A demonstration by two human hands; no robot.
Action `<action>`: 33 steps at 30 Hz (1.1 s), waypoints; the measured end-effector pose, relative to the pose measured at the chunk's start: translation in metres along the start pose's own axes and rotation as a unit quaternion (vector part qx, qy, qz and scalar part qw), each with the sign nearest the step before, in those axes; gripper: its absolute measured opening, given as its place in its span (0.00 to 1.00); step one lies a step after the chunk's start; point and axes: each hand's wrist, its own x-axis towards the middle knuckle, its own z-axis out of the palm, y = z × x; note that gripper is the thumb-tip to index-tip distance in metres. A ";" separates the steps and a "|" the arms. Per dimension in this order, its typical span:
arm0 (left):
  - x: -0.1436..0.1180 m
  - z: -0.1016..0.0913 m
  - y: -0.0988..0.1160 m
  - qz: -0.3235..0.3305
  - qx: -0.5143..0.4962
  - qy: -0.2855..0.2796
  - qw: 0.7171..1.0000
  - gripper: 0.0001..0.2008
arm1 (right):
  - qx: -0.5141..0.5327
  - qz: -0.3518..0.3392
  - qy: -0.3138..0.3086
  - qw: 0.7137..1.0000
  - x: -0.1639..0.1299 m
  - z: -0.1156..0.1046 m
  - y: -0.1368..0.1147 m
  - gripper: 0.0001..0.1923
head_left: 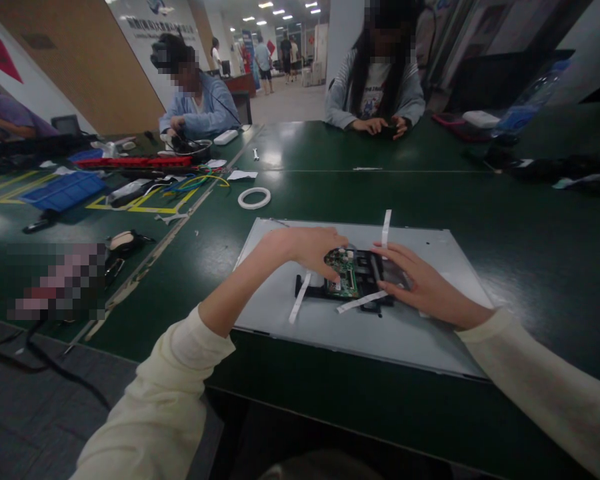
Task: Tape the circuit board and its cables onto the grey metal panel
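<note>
A flat light-grey panel lies on the green table before me. On its middle sits a black plastic bracket bearing a green circuit board. My left hand reaches over the board from the left, its thumb and fingers closed on the board's edges. From the right, my right hand grips the bracket's right side, thumb and forefinger apart along it; its palm side is hidden. Strips of white tape stick out around the bracket: one strip behind, another front left, a third in front.
Behind the panel lies a white tape roll. Leftward are a wrench, coloured wires, a blue bin and a blurred-out object. Two people sit across the table. A large bottle lies far right.
</note>
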 end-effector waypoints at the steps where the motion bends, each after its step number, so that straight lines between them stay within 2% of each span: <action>1: 0.001 0.002 0.003 0.001 0.007 -0.007 1.000 0.32 | 0.001 -0.001 0.003 1.000 0.000 0.000 -0.001 0.28; 7: 0.003 0.011 0.007 -0.024 0.042 -0.017 0.999 0.35 | 0.000 0.009 0.003 1.000 0.000 -0.003 -0.007 0.27; 21: 0.004 0.012 0.006 -0.011 0.046 -0.010 0.999 0.36 | 0.000 0.004 -0.002 1.000 0.000 -0.002 -0.003 0.28; 33: 0.001 0.011 0.010 -0.029 0.044 -0.020 0.998 0.37 | 0.015 0.010 -0.001 1.000 0.001 -0.002 -0.005 0.28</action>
